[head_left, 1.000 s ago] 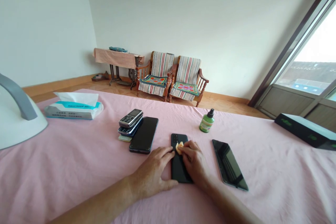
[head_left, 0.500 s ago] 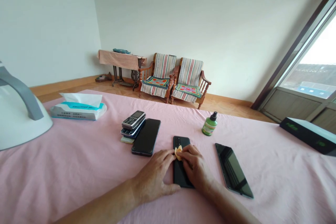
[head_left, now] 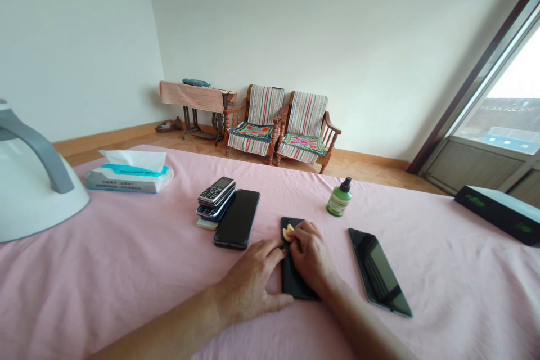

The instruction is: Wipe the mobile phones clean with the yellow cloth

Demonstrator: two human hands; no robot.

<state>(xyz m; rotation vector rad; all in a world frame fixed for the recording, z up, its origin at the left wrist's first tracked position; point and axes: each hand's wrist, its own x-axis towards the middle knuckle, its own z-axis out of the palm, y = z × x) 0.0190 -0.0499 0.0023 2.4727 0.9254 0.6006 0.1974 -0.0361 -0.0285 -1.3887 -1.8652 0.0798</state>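
A dark smartphone point(head_left: 288, 282) lies back-up on the pink cloth in front of me. My left hand point(head_left: 253, 277) braces it from the left, fingertips at the long edge and thumb at the lower end. Pinched in my right hand point(head_left: 311, 253) is a small cream-and-orange wiping cloth point(head_left: 288, 232), pressed on the phone's back near the camera end. My right fingers are closed and hide part of the cloth and of the phone's right side.
Left of my hands, another smartphone point(head_left: 238, 218) lies beside stacked keypad phones point(head_left: 216, 191). A green spray bottle point(head_left: 339, 199) stands beyond my right hand, and a glossy phone point(head_left: 379, 273) lies to its right. Tissues point(head_left: 129, 173), a white kettle-like appliance point(head_left: 37, 185) and a black box point(head_left: 498, 216) flank them.
My right hand has shifted slightly on the phone, and the cloth has moved a little toward its upper end, covering the camera area. My left hand keeps its place at the phone's edge.
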